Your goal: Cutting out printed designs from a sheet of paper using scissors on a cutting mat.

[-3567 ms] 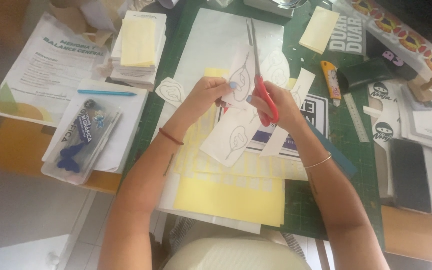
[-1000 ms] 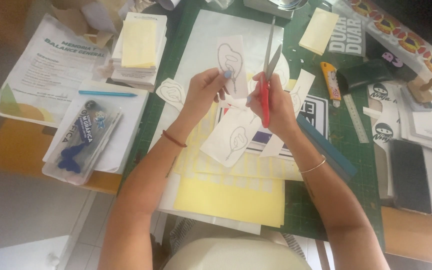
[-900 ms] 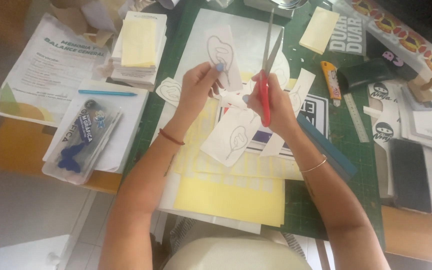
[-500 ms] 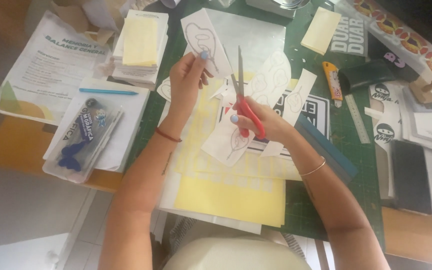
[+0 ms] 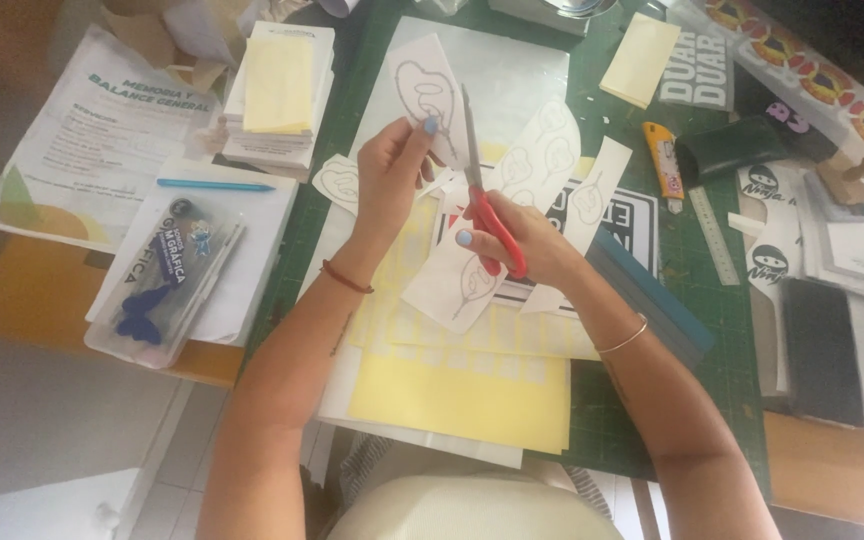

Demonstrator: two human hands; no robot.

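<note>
While paper sheets (image 5: 472, 400) cover the green cutting mat (image 5: 692, 290), hands cut.

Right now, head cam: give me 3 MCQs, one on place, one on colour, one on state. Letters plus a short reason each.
1. Where does the blue pen lie?
A. on the white papers left of the green cutting mat
B. on the yellow sheet near the person
C. inside the clear plastic case

2. What colour are the handles of the scissors?
A. blue
B. red
C. black

3. What is the state of the paper piece with the outline drawing?
A. flat on the mat, untouched
B. crumpled on the floor
C. held up in the left hand, with the scissor blades at its right edge

Answers:
1 A: the pen rests on white sheets beside the green cutting mat, above the clear case.
2 B: the right hand grips red loops.
3 C: the left hand pinches the piece above the table.
</note>
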